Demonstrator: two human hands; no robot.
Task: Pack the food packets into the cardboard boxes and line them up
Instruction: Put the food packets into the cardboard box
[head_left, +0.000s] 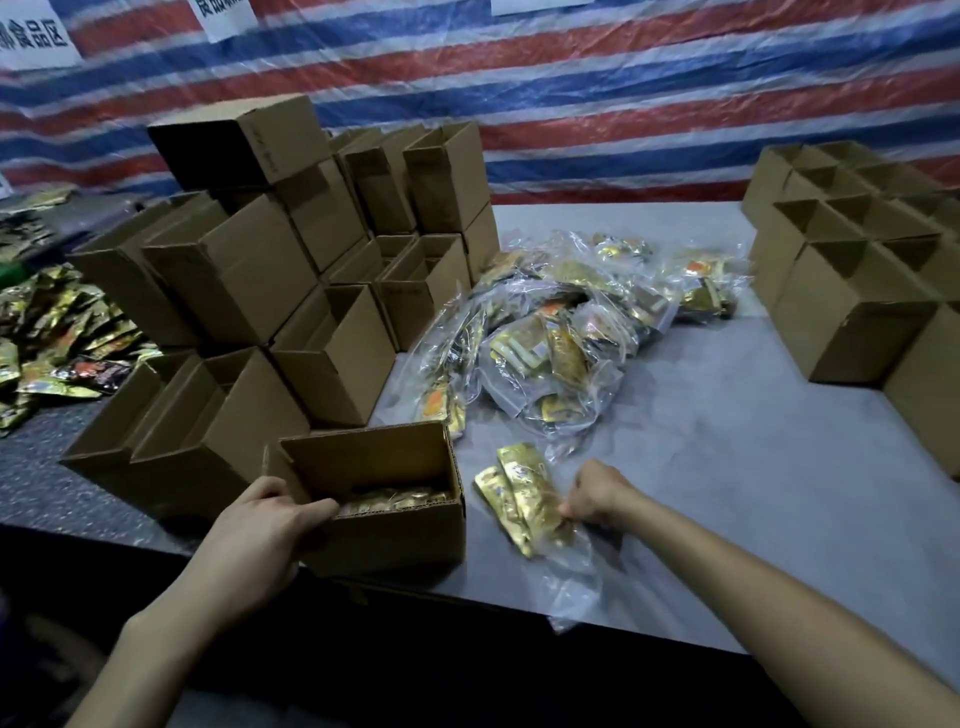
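Observation:
An open cardboard box (395, 535) stands at the table's near edge with gold packets lying inside it. My left hand (265, 525) grips its near left corner, fingers curled over the rim. Just right of the box lie a few gold food packets (524, 493), partly out of a clear plastic bag (571, 582). My right hand (597, 493) pinches the packets at their right edge. A heap of clear bags filled with packets (561, 332) sits in the middle of the table.
Open cardboard boxes are stacked at the left (291, 280) and lined up at the right (857, 270). Loose gold packets (52, 338) cover a dark counter at far left. A striped tarp (623, 104) hangs behind the grey table (753, 493).

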